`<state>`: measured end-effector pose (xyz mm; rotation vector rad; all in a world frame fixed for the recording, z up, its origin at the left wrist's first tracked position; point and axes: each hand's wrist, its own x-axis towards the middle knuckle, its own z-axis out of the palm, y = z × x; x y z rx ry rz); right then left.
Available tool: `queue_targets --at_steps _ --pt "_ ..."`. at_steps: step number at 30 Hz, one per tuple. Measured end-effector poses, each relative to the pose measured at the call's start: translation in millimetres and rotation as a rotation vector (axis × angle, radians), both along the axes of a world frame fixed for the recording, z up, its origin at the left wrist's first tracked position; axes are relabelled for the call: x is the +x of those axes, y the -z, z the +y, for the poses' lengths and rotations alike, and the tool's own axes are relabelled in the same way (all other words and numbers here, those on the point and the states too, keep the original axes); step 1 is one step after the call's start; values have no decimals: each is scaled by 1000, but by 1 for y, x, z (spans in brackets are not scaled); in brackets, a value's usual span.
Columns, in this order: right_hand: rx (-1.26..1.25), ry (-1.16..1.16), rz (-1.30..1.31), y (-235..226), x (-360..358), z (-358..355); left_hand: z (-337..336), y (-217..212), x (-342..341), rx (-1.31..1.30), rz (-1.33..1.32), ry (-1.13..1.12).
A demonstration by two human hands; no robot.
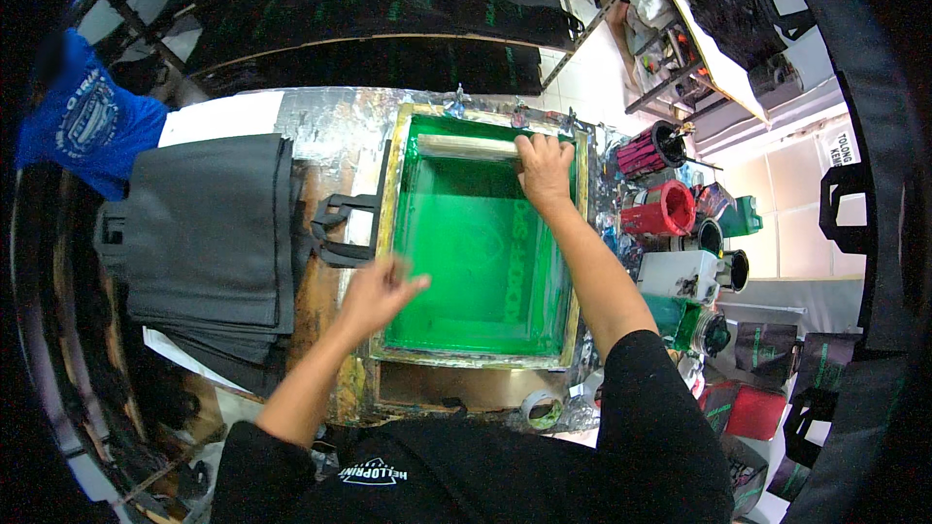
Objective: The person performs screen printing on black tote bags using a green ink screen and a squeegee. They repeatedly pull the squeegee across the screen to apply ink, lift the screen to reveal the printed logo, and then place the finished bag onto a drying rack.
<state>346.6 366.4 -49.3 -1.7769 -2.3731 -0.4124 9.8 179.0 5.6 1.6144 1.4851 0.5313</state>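
Note:
A screen-printing frame (pixel 397 175) with a yellowish rim lies on the worktable, its mesh (pixel 456 272) covered in green ink. At the frame's far end, a squeegee (pixel 461 145) with a pale wooden handle lies crosswise on the mesh. My right hand (pixel 546 170) grips the squeegee's right end. Over the frame's left edge hovers my left hand (pixel 383 296), blurred by motion, with its thumb toward the mesh; I cannot make out its fingers well. From under the frame's left side sticks out the black handle (pixel 345 230) of a bag.
To the left, black fabric bags (pixel 209 233) lie stacked. On the right stand a red ink can (pixel 660 211), a pink-streaked can (pixel 649 150) and other containers. A tape roll (pixel 541 411) sits near the front edge. A person in a blue shirt (pixel 97 126) is at far left.

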Motion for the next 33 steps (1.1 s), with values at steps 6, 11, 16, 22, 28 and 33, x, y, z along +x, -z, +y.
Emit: queue_targets --at_steps 6,11,16,22,28,33 --pt "-381 -91 39 -29 22 37 191 10 58 852 540 160" --pt "-351 22 70 -19 24 34 233 38 69 541 605 209" --pt "-283 -10 72 -14 24 10 216 47 65 675 637 253" --pt "-310 -5 65 -10 22 -31 174 47 59 680 590 266" --pt "-311 -20 89 -13 19 -111 96 47 54 699 533 270" --pt "-278 -47 121 -23 5 -190 19 46 44 723 511 260"
